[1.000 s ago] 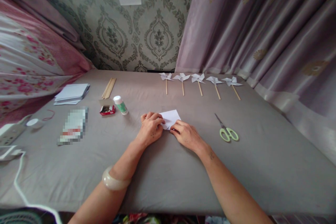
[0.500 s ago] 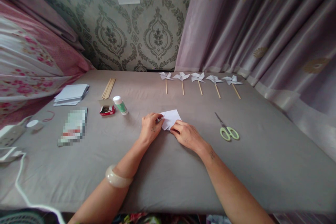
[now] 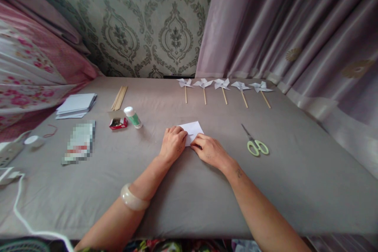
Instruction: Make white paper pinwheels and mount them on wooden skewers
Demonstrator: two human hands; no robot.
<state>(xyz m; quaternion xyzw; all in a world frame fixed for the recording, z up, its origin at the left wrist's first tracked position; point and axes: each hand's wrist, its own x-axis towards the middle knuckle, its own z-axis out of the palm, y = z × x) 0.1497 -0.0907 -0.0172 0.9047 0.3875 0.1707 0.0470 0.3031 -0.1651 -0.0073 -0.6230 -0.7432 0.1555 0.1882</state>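
Note:
A white sheet of paper (image 3: 193, 129) lies folded on the grey table (image 3: 189, 189) in front of me. My left hand (image 3: 173, 143) rests on its left part, fingers curled down and pressing it flat. My right hand (image 3: 208, 151) pinches the paper's near edge from the right with closed fingertips. The two hands almost touch over the paper. A pale bangle (image 3: 133, 201) sits on my left wrist.
Several paper pinwheels on sticks (image 3: 223, 86) line the far edge. Green-handled scissors (image 3: 255, 144) lie to the right. At the left are a glue bottle (image 3: 132, 117), a small red box (image 3: 118, 122), wooden sticks (image 3: 119, 97), a paper stack (image 3: 76, 105) and a power strip with white cord (image 3: 12, 157).
My left hand slid right over the paper and now covers more of it. My right hand stayed at the near edge. The view tilted slightly.

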